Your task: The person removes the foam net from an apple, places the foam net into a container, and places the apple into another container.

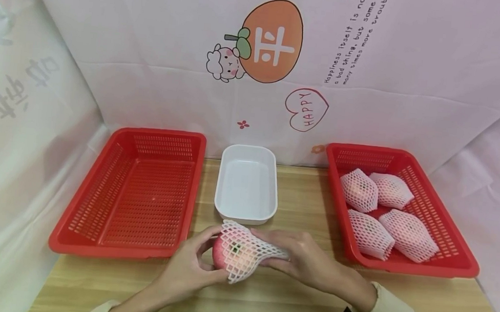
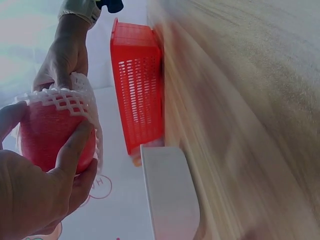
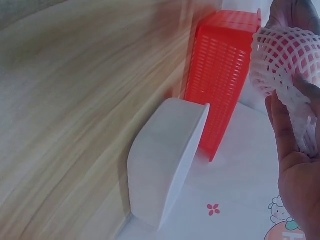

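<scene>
On the near side of the white tray (image 1: 247,190), the left hand (image 1: 190,264) grips a red fruit (image 1: 219,257) and the right hand (image 1: 310,259) pinches the tail of the foam net (image 1: 251,258) partly around it. Right of the tray, a basket (image 1: 408,268) holds four netted fruits (image 1: 359,190).

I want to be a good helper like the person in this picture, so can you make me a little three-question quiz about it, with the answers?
1. Count: How many net-wrapped fruits lie in the right red basket?
2. True or false: The white tray stands between that basket and the left red basket.
3. Choose: Which hand pinches the narrow end of the foam net on the held fruit?
A) left
B) right
C) both

Key:
1. Four.
2. True.
3. B, the right hand.
</scene>
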A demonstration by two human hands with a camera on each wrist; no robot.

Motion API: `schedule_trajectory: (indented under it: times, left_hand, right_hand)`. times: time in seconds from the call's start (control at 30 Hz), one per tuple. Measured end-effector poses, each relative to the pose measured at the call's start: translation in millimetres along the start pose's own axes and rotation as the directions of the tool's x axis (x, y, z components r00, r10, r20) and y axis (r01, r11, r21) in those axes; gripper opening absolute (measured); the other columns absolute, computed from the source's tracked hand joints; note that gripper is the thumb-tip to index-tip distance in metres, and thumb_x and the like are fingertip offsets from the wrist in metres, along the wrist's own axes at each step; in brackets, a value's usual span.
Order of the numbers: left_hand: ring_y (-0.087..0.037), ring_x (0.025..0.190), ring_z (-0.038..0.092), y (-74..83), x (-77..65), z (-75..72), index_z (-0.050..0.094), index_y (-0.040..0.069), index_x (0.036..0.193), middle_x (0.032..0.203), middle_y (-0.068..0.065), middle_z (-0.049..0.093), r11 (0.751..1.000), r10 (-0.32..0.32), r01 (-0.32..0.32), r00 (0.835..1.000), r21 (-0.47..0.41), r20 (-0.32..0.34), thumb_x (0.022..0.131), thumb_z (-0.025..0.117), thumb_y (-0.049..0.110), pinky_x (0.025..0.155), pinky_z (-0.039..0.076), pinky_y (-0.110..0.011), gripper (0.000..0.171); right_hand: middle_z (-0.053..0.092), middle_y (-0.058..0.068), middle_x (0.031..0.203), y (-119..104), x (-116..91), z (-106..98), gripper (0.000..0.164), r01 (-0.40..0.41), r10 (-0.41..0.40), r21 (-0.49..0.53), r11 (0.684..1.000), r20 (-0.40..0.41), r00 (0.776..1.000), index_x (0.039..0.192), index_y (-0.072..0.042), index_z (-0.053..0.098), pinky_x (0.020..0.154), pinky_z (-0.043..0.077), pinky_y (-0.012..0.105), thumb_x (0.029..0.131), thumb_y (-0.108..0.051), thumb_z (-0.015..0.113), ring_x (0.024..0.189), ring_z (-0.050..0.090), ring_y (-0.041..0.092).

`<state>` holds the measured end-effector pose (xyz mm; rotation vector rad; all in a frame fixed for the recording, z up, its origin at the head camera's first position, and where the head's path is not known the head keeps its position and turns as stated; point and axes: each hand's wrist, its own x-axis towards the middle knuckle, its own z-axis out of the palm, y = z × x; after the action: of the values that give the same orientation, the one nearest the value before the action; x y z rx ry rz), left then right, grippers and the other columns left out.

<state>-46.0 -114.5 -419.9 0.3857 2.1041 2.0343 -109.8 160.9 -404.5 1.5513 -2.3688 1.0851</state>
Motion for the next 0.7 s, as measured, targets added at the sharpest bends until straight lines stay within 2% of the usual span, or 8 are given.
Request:
schedule_trajectory:
  times: [0.2, 0.37, 0.6, 0.7]
  left_hand:
    - [-0.054, 0.136, 0.051, 0.9, -3.1, -4.1, 0.05, -0.005, 0.15, 0.149, -0.031, 0.05, 1.0, 0.013, -0.013, 1.0, 0.007, -0.01, 0.077, 0.089, -0.001, 0.082, 0.065, -0.037, 0.082]
    - [-0.053, 0.137, 0.051, 1.8, -5.6, -5.0, 0.052, 0.001, 0.149, 0.149, -0.029, 0.053, 0.999, 0.025, -0.025, 1.0, 0.04, -0.01, 0.08, 0.093, 0.009, 0.08, 0.065, -0.035, 0.081]
    - [-0.048, 0.138, 0.053, 4.8, -9.5, -11.2, 0.054, 0.013, 0.151, 0.15, -0.025, 0.054, 0.998, -0.02, 0.021, 0.999, 0.054, -0.025, 0.08, 0.093, 0.012, 0.08, 0.066, -0.037, 0.081]
    - [-0.046, 0.137, 0.055, 6.5, -10.9, -14.4, 0.054, 0.014, 0.151, 0.15, -0.023, 0.054, 0.998, -0.028, 0.03, 0.999, 0.055, -0.03, 0.08, 0.093, 0.012, 0.081, 0.066, -0.038, 0.081]
  right_hand:
    - [0.075, 0.001, 0.13, -0.8, 2.9, -6.6, 0.055, 0.019, -0.02, 0.027, 0.999, 0.012, 1.0, 0.137, -0.007, 0.071, 0.097, 0.059, 0.026, 0.085, -0.005, 0.088, 0.115, 0.074, 0.015]
    - [0.078, -0.001, 0.118, -0.2, 3.7, -13.3, 0.039, 0.045, -0.045, 0.031, 0.999, -0.004, 0.999, 0.127, -0.01, 0.076, 0.091, 0.061, 0.024, 0.09, -0.007, 0.085, 0.105, 0.076, 0.012]
    - [0.08, 0.0, 0.11, -1.6, 7.6, -27.1, 0.038, 0.053, -0.053, 0.0, 0.999, 0.014, 0.998, 0.12, -0.01, 0.078, 0.085, 0.062, 0.022, 0.084, 0.001, 0.086, 0.097, 0.077, 0.011]
    - [0.08, -0.001, 0.108, -0.4, 11.2, -34.7, 0.036, 0.064, -0.064, -0.013, 0.998, 0.007, 0.998, 0.119, -0.01, 0.079, 0.085, 0.062, 0.023, 0.086, -0.001, 0.087, 0.095, 0.077, 0.01]
